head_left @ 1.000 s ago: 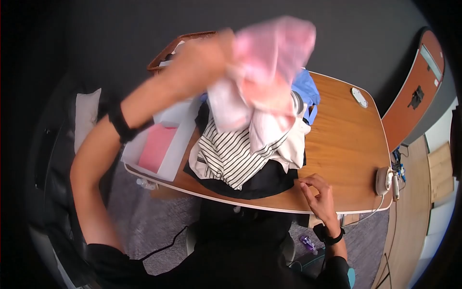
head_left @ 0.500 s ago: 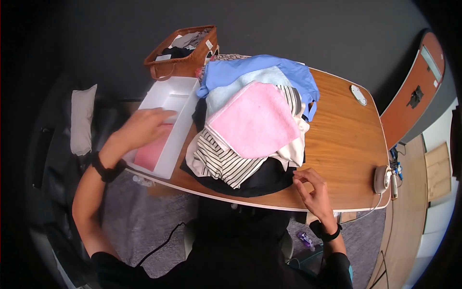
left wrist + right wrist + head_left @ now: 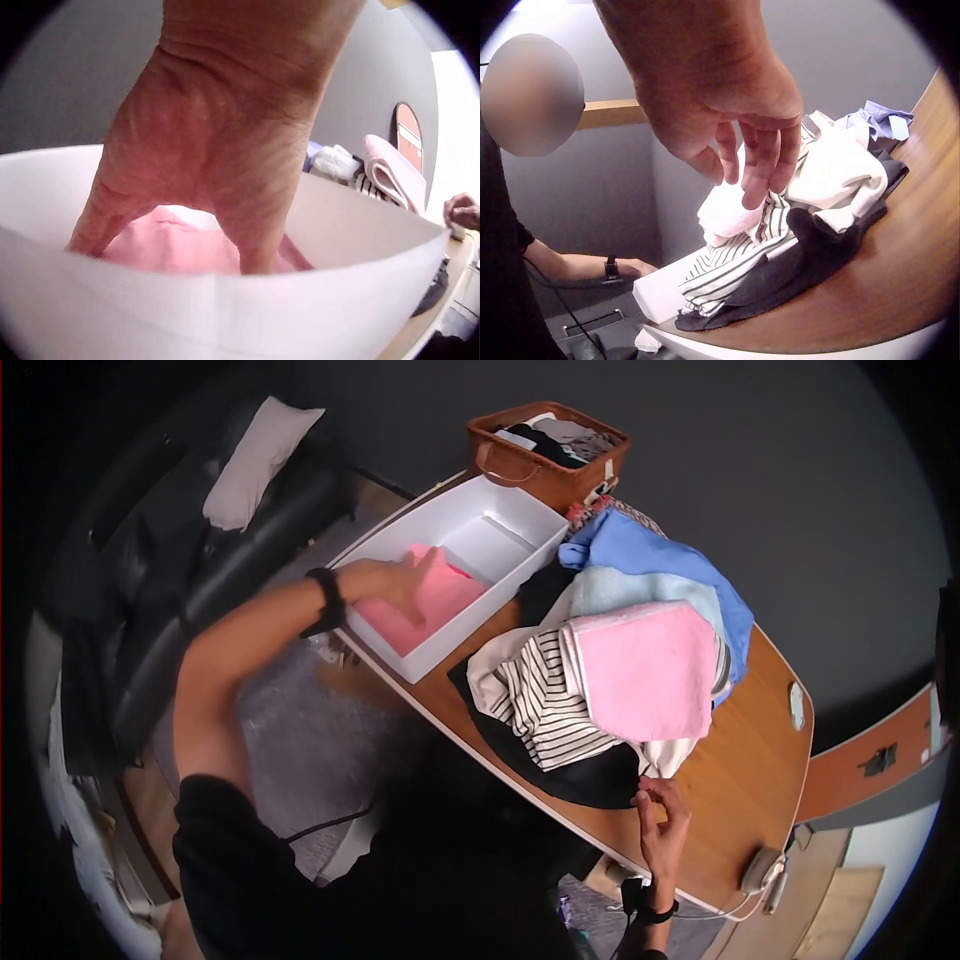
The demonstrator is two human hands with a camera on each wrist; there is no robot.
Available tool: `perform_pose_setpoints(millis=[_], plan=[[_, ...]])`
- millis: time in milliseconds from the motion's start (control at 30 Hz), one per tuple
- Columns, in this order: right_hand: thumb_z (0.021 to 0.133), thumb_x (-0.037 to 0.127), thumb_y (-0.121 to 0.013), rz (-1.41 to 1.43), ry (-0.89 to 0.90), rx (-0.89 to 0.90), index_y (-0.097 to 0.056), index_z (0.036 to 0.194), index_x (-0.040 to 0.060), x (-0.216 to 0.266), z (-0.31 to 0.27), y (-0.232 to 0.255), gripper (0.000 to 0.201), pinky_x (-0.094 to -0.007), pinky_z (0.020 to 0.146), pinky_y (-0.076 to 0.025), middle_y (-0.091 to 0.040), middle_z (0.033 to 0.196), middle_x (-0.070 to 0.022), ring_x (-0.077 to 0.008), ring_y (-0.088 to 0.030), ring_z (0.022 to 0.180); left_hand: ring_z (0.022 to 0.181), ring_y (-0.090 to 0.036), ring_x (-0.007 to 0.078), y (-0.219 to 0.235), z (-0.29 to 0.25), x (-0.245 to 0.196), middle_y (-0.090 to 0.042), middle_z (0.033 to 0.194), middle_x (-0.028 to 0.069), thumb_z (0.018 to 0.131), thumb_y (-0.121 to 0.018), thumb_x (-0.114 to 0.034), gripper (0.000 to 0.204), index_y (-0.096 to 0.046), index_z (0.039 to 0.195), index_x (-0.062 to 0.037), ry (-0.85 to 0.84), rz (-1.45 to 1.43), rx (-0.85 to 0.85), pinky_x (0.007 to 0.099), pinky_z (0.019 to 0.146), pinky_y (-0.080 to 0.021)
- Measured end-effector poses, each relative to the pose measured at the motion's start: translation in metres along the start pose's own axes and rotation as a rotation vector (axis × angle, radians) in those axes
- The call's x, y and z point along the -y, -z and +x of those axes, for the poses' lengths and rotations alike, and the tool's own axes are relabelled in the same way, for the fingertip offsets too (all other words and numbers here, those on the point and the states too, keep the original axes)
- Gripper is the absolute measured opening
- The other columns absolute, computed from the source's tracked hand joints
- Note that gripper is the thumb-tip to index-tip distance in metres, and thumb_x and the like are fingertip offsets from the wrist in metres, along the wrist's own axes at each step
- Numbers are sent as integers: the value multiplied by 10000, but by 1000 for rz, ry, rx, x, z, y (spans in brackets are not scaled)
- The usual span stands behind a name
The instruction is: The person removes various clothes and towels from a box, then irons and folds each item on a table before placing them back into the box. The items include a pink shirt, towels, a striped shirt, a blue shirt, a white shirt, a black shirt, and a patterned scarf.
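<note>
My left hand (image 3: 392, 586) reaches down into a white box (image 3: 490, 606) at the left of the table. Its thumb and fingers are spread apart over a pink cloth (image 3: 447, 607) lying in the box. In the left wrist view, the fingertips are at the pink cloth (image 3: 169, 247), partly hidden by the box's near wall. My right hand (image 3: 665, 828) hangs loosely bent by the table's front edge, holding nothing. Beside it is a clothes pile, topped by a folded pink towel (image 3: 645, 670) over a striped garment (image 3: 548, 705) and a black garment (image 3: 590, 788).
A light blue cloth (image 3: 610, 592) and a blue garment (image 3: 690, 565) lie at the pile's back. Behind the box stands a brown basket (image 3: 530, 480) of clothes. A corded white device (image 3: 762, 868) sits at the table's right end. A cushion (image 3: 262, 460) rests on a dark sofa.
My left hand has put the pink towel, held up earlier, onto the pile and moved down into the white box. The head view has turned left. The right hand stays by the table edge.
</note>
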State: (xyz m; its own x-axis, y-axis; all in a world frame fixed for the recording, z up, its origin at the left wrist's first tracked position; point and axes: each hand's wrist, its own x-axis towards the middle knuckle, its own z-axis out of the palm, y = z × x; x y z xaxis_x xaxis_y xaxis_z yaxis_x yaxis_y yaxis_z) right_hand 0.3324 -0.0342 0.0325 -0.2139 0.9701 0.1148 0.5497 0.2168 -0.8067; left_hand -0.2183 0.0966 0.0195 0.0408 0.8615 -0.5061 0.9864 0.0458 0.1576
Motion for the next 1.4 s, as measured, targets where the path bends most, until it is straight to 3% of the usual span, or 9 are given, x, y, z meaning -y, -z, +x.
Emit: perform_pose_setpoints(millis=[200, 400, 467, 667, 800, 1133, 1233, 1267, 1400], plan=[[966, 70, -686, -59, 32, 5, -722, 1071, -53, 9, -1, -1, 166, -308, 783, -540, -679, 988, -134, -200, -695, 847, 1239, -591, 452, -3, 37, 10, -548, 1350, 379, 643, -943, -364, 1493, 124, 1607, 39, 66, -70, -105, 444, 1049, -488], [963, 70, -695, -36, 35, 26, -725, 1057, -59, -3, -5, -2, 163, -307, 773, -534, -689, 987, -137, -198, -688, 834, 1183, -641, 387, 31, 16, 14, -652, 1247, 263, 798, -777, -180, 595, -584, 1334, -6, -42, -22, -405, 436, 1023, -510], [960, 68, -699, -23, 7, 17, -727, 1053, -60, -2, -6, 0, 161, -306, 771, -531, -692, 984, -137, -195, -684, 831, 1171, -648, 379, 88, -33, -13, -657, 1266, 232, 811, -752, -178, 519, -626, 1287, -13, -74, -84, -499, 436, 1021, -510], [959, 52, -697, 18, -8, 8, -734, 1050, -47, -2, -7, -5, 140, -297, 770, -529, -692, 975, -123, -183, -684, 841, 1100, -625, 140, 169, -116, -75, -679, 1226, 70, 906, -695, -59, 485, -586, 1378, -28, -666, -538, -1056, 311, 983, -510], [965, 61, -697, 29, 20, 6, -746, 1067, -18, -3, -12, -6, 138, -292, 719, -539, -694, 981, -107, -177, -690, 857, 1092, -645, 184, 198, -130, -147, -651, 1224, 126, 977, -631, -64, 395, -528, 1344, 42, -1165, -720, -1302, 318, 948, -543], [957, 60, -704, -3, 70, -96, -746, 1091, -22, -17, -32, 17, 162, -306, 755, -552, -725, 1015, -146, -225, -716, 870, 1059, -654, 153, 252, -154, -278, -656, 1234, 130, 986, -647, -74, 388, -553, 1347, 34, -1476, -1066, -1283, 253, 891, -561], [956, 59, -703, 28, 64, -115, -747, 1090, -19, -28, -38, 18, 161, -307, 747, -552, -726, 1006, -147, -227, -715, 867, 969, -660, 148, 240, -99, -283, -694, 1130, 98, 964, -653, -112, 291, -614, 1224, 11, -1351, -673, -1194, 288, 846, -549], [956, 57, -703, 22, 67, -118, -747, 1092, -17, -30, -40, 20, 161, -309, 747, -553, -725, 1002, -149, -229, -714, 865, 1066, -662, 170, 227, -99, -279, -707, 1173, 95, 923, -677, -108, 372, -632, 1280, -12, -1041, -302, -1136, 326, 921, -530], [957, 53, -700, 58, 15, -123, -745, 1098, -9, -38, -45, 23, 160, -321, 746, -554, -718, 985, -154, -236, -711, 860, 966, -635, 293, 186, -111, -299, -667, 1020, 143, 819, -684, -86, 243, -625, 1041, -9, -1124, 1, -1119, 376, 897, -502]])
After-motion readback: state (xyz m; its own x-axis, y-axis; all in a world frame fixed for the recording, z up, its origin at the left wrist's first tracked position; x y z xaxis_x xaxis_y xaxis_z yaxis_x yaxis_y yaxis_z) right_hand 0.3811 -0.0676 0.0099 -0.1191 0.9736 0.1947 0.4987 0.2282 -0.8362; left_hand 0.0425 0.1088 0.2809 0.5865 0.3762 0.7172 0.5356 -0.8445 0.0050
